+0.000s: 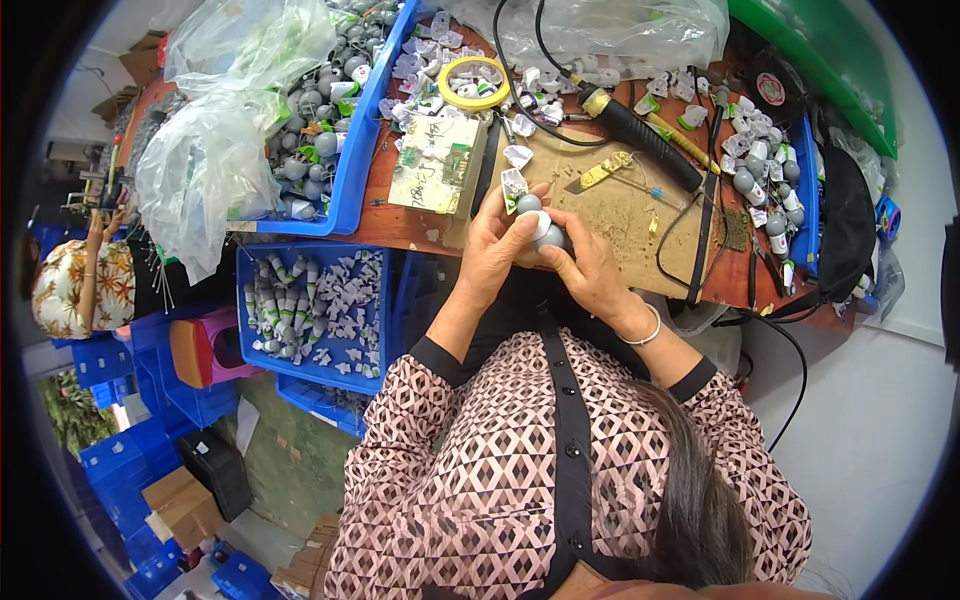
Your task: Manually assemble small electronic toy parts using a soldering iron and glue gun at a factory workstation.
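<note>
Grey-and-white rounded piece [546, 236] at the worktop [412, 228] front edge | left hand [492, 248] and right hand [592, 268] both grasping it, thumbs on top | step, judged: 2-handed finger work; next seems to want steady grip | beyond: pale box [424, 172], handwritten on top | black disc [771, 88], label too small to read

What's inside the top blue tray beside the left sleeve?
In the blue tray, grey-and-white pieces with green parts lie left, small white pieces right. What they cover can't be seen.
</note>
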Motion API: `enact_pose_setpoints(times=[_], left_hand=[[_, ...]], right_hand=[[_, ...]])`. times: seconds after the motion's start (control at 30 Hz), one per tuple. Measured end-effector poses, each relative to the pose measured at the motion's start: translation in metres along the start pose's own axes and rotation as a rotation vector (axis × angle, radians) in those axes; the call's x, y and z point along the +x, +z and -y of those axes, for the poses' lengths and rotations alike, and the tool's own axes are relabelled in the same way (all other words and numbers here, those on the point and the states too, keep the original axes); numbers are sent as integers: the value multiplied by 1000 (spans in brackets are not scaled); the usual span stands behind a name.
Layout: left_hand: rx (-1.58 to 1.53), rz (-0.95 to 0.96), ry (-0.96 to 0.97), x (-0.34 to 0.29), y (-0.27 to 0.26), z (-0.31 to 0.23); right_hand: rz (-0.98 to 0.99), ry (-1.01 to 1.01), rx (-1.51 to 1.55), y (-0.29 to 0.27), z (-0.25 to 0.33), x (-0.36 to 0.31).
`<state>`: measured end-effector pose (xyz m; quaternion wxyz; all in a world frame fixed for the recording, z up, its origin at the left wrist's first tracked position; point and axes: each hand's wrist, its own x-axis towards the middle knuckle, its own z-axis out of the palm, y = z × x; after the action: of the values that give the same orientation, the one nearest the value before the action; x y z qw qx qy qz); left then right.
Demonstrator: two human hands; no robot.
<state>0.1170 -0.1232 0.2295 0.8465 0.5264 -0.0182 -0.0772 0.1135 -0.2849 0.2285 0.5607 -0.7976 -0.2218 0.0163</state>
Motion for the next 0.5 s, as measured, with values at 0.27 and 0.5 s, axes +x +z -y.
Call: enact_pose_setpoints(times=[0.27,0.5], left_hand=[[43,2,40,-2,-4,8],[343,-20,53,-2,-9,7]], right_hand=[[-49,-30,-90,6,2,-2],[-73,-204,-356,-24,9,25]])
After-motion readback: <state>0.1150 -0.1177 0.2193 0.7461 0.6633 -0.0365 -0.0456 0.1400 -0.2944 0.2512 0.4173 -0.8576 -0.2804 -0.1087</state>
